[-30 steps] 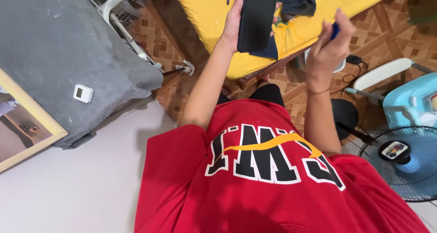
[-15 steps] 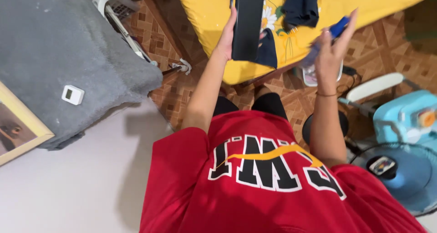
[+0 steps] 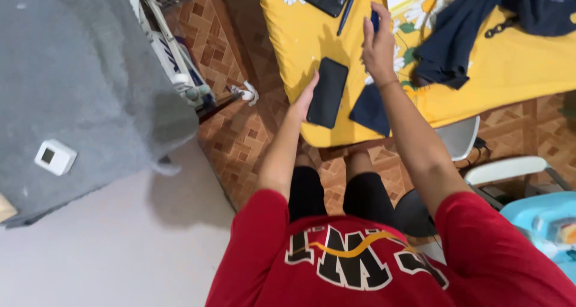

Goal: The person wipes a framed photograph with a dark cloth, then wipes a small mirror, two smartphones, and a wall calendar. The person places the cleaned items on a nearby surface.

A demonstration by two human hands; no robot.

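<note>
Head view: the left hand (image 3: 305,100) rests open against the near left edge of the phone (image 3: 328,92), which lies flat on the tabletop (image 3: 288,37), long axis pointing away. Just right, the right hand (image 3: 378,46) pinches a small blue thing (image 3: 375,20).

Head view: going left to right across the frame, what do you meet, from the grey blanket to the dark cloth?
Grey blanket → small white device → left hand → black phone → right hand → dark blue cloth.
</note>
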